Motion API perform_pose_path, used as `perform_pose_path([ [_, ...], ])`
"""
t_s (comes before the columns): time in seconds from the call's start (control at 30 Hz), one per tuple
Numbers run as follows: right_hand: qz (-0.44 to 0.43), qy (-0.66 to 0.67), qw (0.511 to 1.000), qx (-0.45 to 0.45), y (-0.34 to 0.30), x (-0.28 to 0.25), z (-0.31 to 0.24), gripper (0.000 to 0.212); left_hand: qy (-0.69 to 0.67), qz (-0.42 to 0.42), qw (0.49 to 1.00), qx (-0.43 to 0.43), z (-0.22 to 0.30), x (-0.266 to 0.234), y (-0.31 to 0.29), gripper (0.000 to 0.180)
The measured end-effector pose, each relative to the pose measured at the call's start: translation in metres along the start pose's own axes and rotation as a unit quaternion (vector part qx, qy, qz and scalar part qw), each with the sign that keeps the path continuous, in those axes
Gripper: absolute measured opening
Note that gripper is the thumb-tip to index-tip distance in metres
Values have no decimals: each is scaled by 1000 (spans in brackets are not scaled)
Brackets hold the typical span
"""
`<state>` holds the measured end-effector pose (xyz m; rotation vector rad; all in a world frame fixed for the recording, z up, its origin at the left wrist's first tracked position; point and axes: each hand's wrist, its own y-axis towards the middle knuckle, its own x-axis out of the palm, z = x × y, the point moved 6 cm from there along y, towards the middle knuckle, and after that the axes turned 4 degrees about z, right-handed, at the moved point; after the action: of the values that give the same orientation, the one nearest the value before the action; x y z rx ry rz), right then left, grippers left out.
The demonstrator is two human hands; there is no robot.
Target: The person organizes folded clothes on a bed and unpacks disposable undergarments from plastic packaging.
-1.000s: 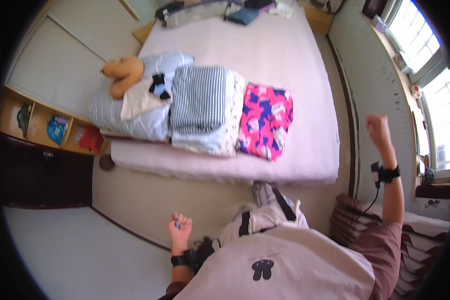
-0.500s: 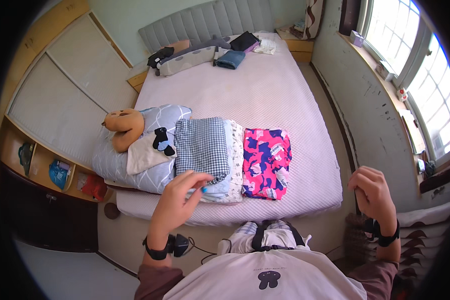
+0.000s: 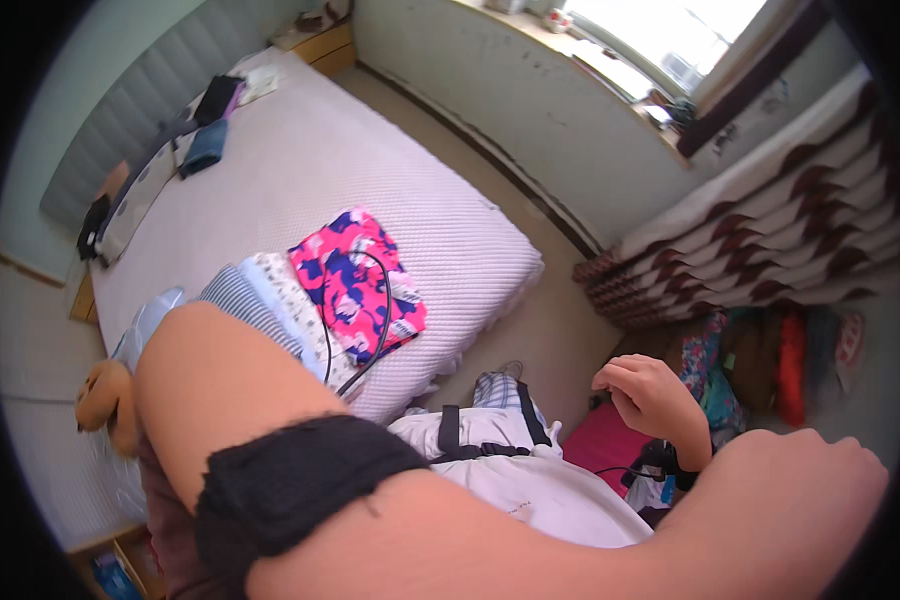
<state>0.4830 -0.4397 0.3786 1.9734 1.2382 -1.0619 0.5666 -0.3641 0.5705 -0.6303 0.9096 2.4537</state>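
My left arm crosses the lower half of the view, very close, with a black band [image 3: 305,485] around it. At the lower right my left hand [image 3: 795,500] shows its bent knuckles, its fingertips hidden. Beyond it, my right hand [image 3: 655,400] hangs in the air near my right side, fingers loosely curled inward and nothing visible in them. A folded pink, blue and white garment [image 3: 365,285] lies on the bed's near part, beside folded pale printed cloth [image 3: 280,280] and a checked cloth [image 3: 240,310] partly behind my arm. A black cable [image 3: 385,285] loops in front of the garment.
A quilted bed [image 3: 440,225] fills the left and middle. Past my arm is a brown plush toy [image 3: 110,400]. At the right hang patterned curtains [image 3: 760,220], with bags and coloured items [image 3: 790,365] below them. A windowsill [image 3: 570,55] with small things runs above.
My view has turned to the right, bringing in the curtains and items below. My left arm has risen close and swung across to the right. My right hand is still curled.
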Motion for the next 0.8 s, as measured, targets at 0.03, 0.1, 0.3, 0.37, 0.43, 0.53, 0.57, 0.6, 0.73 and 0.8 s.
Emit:
perform_pose_path([
  [0.03,22,-9,997,68,-28,-14,5,12,-36,-32,998,40,4,9,14,24],
  [0.1,39,0,993,110,-61,-29,26,15,-66,-62,995,51,-1,32,40,25],
  [0.3,83,-25,978,188,-148,-92,104,16,-176,-81,980,51,-28,82,124,27],
  [0.37,100,-29,971,213,-173,-112,137,14,-217,-63,974,23,-47,84,143,27],
  [0.43,131,-49,961,237,-185,-133,150,12,-260,-26,965,-32,-68,76,152,28],
  [0.53,110,-70,972,197,-178,-147,198,6,-77,180,973,-125,-101,66,152,29],
  [0.57,136,-45,974,178,-180,-149,218,6,88,249,958,-111,-107,62,152,33],
  [0.6,195,-39,955,218,-192,-157,225,7,229,82,969,-49,-147,43,173,31],
  [0.73,250,9,948,194,-137,-174,252,19,156,175,912,-336,-298,77,57,9],
  [0.8,263,31,962,70,-99,-174,264,21,211,115,902,-360,-315,110,43,16],
])
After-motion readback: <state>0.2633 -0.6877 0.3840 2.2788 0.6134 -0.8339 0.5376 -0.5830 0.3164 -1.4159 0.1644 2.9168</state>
